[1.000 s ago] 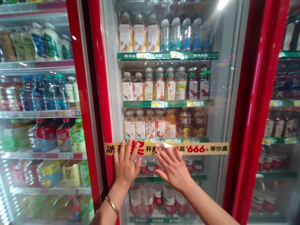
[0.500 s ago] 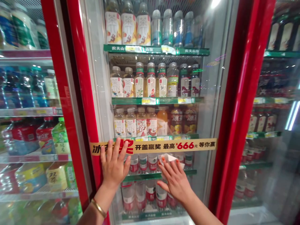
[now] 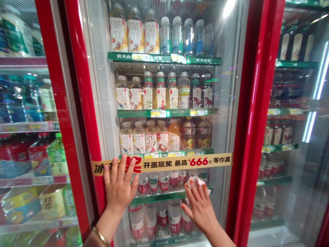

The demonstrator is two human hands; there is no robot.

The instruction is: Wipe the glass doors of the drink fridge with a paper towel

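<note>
My left hand (image 3: 118, 188) lies flat on the glass door (image 3: 223, 113) of a red-framed drinks fridge, fingers spread over the left part of a tan printed strip (image 3: 183, 162). A gold bangle (image 3: 101, 236) circles that wrist. Below the strip's right half, my right hand (image 3: 199, 204) presses a crumpled white tissue (image 3: 196, 181) to the glass with extended fingers. Most of the tissue is hidden beneath the fingers. Behind the pane, bottles with pink-and-white labels (image 3: 174, 219) stand near both hands.
Green-edged shelves (image 3: 164, 59) inside hold rows of bottled drinks. A red door frame (image 3: 84, 113) runs up the left and another red frame (image 3: 253, 113) up the right. Neighbouring fridges with more bottles (image 3: 52, 202) flank both sides. Light reflections (image 3: 228, 8) show on the glass.
My right hand has slid right and slightly down across the glass with the tissue. My left hand keeps its place on the strip. The whole view has shifted a little.
</note>
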